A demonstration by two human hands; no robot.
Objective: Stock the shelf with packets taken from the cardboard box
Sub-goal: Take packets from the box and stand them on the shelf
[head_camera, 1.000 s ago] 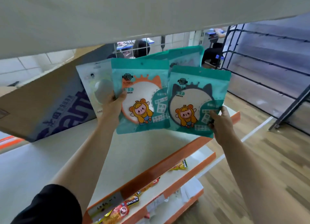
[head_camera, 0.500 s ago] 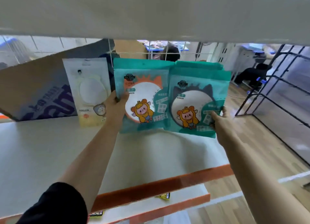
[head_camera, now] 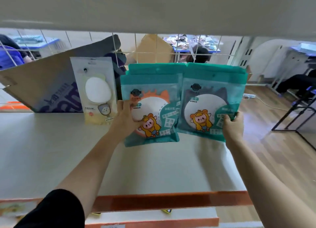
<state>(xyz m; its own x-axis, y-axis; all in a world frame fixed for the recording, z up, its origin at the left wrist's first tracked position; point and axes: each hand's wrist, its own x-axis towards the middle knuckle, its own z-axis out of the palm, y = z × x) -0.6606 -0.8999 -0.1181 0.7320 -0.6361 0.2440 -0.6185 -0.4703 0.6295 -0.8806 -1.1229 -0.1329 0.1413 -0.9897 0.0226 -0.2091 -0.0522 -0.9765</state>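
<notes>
Tight spot up here: the underside of the grey upper shelf [head_camera: 153,9] hangs low over everything, and a white wire grid back panel [head_camera: 176,48] closes off the rear. A brown cardboard box with blue lettering [head_camera: 42,87] lies tipped at the back left of the white shelf board [head_camera: 51,159]. Just right of it a cream packet with a white oval puff [head_camera: 97,91] stands upright.

The two teal mirror packets sit side by side towards the back, more teal packs stacked behind them. The orange-eared teal packet [head_camera: 153,108] is in my left hand [head_camera: 126,118], held at its left edge with the thumb across the front. The dark-eared teal packet [head_camera: 210,99] is pinched at its lower right edge by my right hand [head_camera: 233,125]. I can't tell if their bottoms touch the board.

Both arms reach straight forward over the orange front strip [head_camera: 171,201], with a black sleeve on the left.
</notes>
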